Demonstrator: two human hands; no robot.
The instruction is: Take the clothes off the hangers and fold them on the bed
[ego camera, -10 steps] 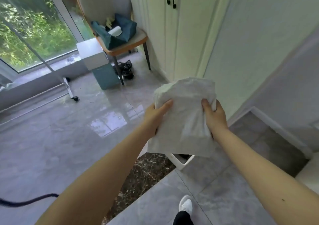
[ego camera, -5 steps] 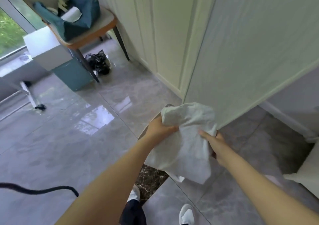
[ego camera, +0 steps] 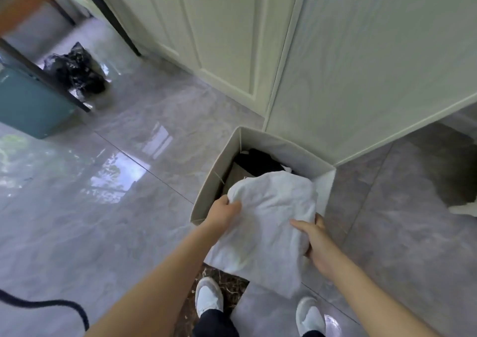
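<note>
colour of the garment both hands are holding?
White, plain; the garment shows in the head view, over the open box.

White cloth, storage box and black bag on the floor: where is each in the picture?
White cloth [ego camera: 271, 207]: head view, middle of the bundle.
Storage box [ego camera: 214, 181]: head view, left wall.
Black bag [ego camera: 77, 70]: head view, crumpled middle.

Head-worn view, steeply down, near floor [ego camera: 103, 220].
</note>
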